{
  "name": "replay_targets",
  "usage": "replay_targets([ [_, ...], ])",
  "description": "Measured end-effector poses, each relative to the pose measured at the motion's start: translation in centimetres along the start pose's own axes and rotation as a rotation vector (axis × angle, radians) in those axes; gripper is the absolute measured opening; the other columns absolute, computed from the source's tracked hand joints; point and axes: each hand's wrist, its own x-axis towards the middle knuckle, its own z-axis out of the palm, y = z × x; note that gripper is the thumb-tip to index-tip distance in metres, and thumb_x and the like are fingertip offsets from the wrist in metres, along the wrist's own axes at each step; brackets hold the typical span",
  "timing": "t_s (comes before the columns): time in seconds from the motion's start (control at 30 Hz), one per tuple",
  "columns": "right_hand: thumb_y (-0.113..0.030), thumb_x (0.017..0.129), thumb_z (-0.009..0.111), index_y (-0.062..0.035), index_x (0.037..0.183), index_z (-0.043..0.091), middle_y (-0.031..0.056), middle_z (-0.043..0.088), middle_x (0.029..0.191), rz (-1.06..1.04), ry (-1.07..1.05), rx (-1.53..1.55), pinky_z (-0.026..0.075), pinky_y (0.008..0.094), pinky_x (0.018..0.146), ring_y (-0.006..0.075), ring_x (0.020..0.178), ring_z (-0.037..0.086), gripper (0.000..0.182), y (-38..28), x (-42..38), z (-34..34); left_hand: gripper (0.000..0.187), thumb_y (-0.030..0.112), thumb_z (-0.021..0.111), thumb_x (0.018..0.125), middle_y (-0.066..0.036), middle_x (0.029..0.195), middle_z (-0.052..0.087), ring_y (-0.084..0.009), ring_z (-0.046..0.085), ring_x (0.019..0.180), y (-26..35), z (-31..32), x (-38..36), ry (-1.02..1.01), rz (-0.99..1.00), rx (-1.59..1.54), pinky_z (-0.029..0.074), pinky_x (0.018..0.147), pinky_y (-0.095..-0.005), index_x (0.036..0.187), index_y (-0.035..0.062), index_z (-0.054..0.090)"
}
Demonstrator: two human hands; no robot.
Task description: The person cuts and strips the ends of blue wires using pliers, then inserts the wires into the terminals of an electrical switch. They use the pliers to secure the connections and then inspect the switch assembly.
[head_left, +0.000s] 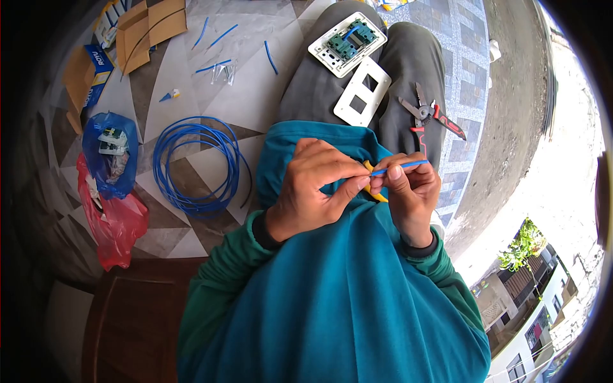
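Observation:
Above my lap, my right hand [412, 191] has its fingers closed round a short piece of blue wire [399, 168]. The fingertips of my left hand [319, 182] pinch at the wire's left end. Behind the fingers shows part of a yellow object [377, 194], mostly hidden. An outlet frame with green modules [348, 45] rests on my left thigh, and a white cover plate with two square openings [363, 92] lies just below it. Red-handled pliers [424, 115] lie open on my right thigh.
A coil of blue wire [167, 163] lies on the tiled floor at left. Cut wire pieces [271, 57], a small clear packet [223, 72] and cardboard boxes [143, 32] lie beyond. Blue [119, 180] and red plastic bags [118, 230] lie near a brown wooden surface [137, 319].

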Motion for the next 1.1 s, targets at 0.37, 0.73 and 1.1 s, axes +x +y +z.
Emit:
replay_targets([
  [0.37,-0.004,0.091,0.064,0.0036,0.098,0.062,0.0134,0.067,0.088,0.04,0.017,-0.08,0.057,0.0285,0.07,0.0166,0.08,0.066,0.011,1.2,0.0,0.0,0.01,0.016,0.072,0.082,-0.002,0.076,0.068,-0.0205,0.061,0.07,-1.9,0.7,-1.0,0.045,-0.157,-0.075,0.041,0.075,-0.0336,0.082,0.0065,0.069],
  [0.73,0.013,0.065,0.067,-0.0013,0.092,0.058,0.0117,0.064,0.091,-0.49,-0.304,-1.006,0.051,0.0336,0.063,0.028,0.076,0.063,0.031,3.7,1.0,-1.0,0.041,0.018,0.08,0.066,0.001,0.107,0.062,-0.021,0.053,0.102,-4.6,0.0,-1.7,-0.267,0.001,0.36,0.037,0.09,-0.038,0.104,0.0098,0.067],
  [1.1,0.014,0.06,0.068,-0.0014,0.089,0.06,0.0103,0.064,0.087,-0.533,-0.235,-1.024,0.049,0.0337,0.059,0.0259,0.069,0.06,0.034,3.5,0.8,-0.6,0.035,0.019,0.081,0.066,0.003,0.104,0.064,-0.0193,0.053,0.101,-5.0,0.1,-1.6,-0.243,0.019,0.353,0.037,0.089,-0.0379,0.097,0.0104,0.069],
])
